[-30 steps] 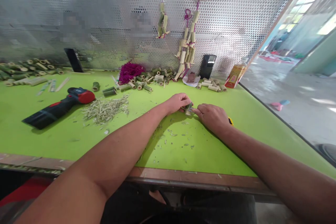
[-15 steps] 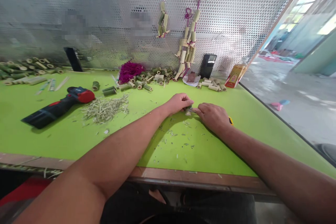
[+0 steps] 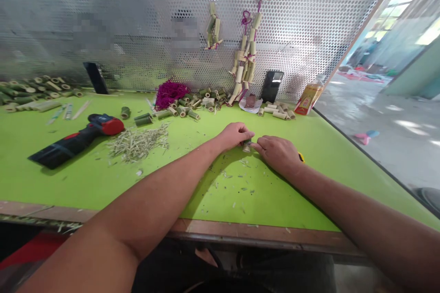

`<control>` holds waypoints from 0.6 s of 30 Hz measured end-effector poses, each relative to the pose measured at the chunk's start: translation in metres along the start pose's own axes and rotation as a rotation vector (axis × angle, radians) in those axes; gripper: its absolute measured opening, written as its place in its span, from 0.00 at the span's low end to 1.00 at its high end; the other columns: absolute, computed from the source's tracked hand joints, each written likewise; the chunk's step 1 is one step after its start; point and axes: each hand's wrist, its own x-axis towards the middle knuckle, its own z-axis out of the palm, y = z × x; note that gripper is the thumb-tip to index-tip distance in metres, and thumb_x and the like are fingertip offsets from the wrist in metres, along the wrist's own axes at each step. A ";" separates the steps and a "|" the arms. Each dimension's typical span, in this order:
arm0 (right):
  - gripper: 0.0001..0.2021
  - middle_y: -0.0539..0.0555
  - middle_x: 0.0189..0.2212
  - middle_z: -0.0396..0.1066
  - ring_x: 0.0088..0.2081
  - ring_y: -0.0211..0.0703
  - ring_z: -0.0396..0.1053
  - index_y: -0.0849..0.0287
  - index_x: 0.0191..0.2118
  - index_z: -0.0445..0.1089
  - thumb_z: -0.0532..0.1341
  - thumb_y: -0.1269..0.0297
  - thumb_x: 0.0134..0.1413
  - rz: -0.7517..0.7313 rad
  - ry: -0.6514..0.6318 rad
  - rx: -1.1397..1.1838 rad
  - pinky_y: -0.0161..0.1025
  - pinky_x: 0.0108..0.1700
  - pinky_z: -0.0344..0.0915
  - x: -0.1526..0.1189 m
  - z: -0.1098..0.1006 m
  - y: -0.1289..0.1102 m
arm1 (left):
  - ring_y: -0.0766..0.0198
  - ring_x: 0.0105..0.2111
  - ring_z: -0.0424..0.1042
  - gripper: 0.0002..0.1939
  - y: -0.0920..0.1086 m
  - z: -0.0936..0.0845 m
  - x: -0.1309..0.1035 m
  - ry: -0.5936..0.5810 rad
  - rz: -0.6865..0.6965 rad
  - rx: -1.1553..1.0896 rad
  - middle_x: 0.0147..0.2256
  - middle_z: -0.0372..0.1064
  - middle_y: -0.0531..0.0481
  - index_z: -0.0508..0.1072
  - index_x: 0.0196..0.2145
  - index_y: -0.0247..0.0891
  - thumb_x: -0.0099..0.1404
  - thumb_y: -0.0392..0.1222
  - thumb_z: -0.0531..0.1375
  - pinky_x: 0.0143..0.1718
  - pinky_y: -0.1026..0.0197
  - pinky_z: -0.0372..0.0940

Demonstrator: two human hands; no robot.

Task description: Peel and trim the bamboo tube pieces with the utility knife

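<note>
My left hand [image 3: 237, 135] is closed on a short bamboo piece [image 3: 246, 146], pinched between thumb and fingers at its far end. The piece has a green skin and a pale near end, low over the green table. Close by on the right, my right hand [image 3: 277, 150] is wrapped round a knife [image 3: 301, 157]. Only the yellow and black end of its handle shows behind the hand, and the blade is mostly hidden at the bamboo. Pale shavings [image 3: 244, 162] and small chips lie on the table just below the hands.
A black and red power tool [image 3: 79, 137] lies at left by a heap of shavings [image 3: 139, 143]. Cut bamboo pieces [image 3: 185, 105], purple string [image 3: 171, 94] and a bottle [image 3: 311, 95] stand along the back. Bamboo strings [image 3: 245, 57] hang on the perforated metal wall.
My right hand has shifted slightly left toward the bamboo piece, and more of the piece's side shows. My left hand stays almost where it was.
</note>
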 end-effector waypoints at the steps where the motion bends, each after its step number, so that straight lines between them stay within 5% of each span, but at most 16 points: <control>1: 0.24 0.51 0.31 0.72 0.32 0.40 0.67 0.55 0.33 0.70 0.43 0.49 0.65 -0.002 -0.018 0.003 0.37 0.29 0.48 0.000 0.000 0.000 | 0.72 0.20 0.62 0.15 0.000 0.000 0.000 -0.002 -0.001 0.002 0.22 0.64 0.54 0.67 0.28 0.34 0.56 0.50 0.62 0.22 0.67 0.60; 7: 0.24 0.52 0.31 0.73 0.34 0.41 0.67 0.54 0.34 0.71 0.43 0.47 0.65 -0.148 -0.123 0.008 0.36 0.32 0.50 -0.007 -0.002 -0.006 | 0.73 0.21 0.62 0.15 -0.003 -0.001 0.002 0.044 -0.024 -0.008 0.23 0.64 0.55 0.66 0.29 0.34 0.56 0.50 0.62 0.23 0.67 0.61; 18: 0.25 0.53 0.32 0.72 0.32 0.42 0.67 0.56 0.33 0.69 0.42 0.46 0.64 0.056 0.018 -0.015 0.38 0.30 0.49 0.001 0.003 -0.001 | 0.72 0.19 0.61 0.20 -0.001 0.002 -0.001 0.010 0.025 0.009 0.21 0.63 0.55 0.66 0.28 0.35 0.53 0.57 0.62 0.21 0.67 0.59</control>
